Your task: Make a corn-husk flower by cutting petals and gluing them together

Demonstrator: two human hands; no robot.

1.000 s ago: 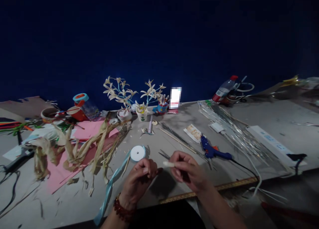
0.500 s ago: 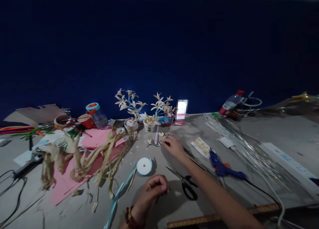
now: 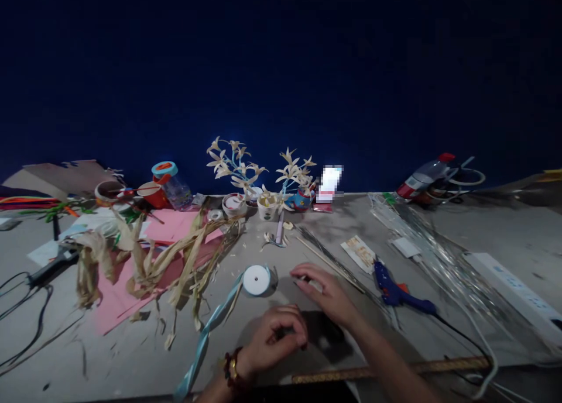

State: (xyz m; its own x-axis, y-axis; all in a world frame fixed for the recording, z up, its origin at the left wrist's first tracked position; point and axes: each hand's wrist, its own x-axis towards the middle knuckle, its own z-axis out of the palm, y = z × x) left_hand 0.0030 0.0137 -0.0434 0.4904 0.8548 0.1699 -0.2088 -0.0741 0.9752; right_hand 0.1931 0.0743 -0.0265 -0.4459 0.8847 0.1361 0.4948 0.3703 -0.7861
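My left hand [image 3: 278,334], with a beaded bracelet at the wrist, hovers low over the near table. Its fingers curl toward the thumb; what they hold, if anything, is hidden. My right hand [image 3: 327,292] is beside it, fingers stretched forward and apart from the thumb, with nothing visible in them. Under it lie black scissors [image 3: 333,328], mostly covered by the hand and its shadow. A spool of light blue ribbon [image 3: 256,280] lies just ahead of my left hand, its ribbon [image 3: 206,336] trailing to the near edge. Thin stems [image 3: 333,257] lie beyond my right hand.
Dried husks [image 3: 143,262] lie over pink paper [image 3: 109,309] at left. Husk flowers [image 3: 232,163] stand in small pots at the back, near a lit phone [image 3: 329,183]. Rightward are a blue glue gun [image 3: 401,295], a power strip [image 3: 516,286] and a tilted bottle [image 3: 424,178].
My right hand has drawn back from the stems and small pieces toward me, over the scissors. My left hand has shifted slightly right. The view has tilted a little.
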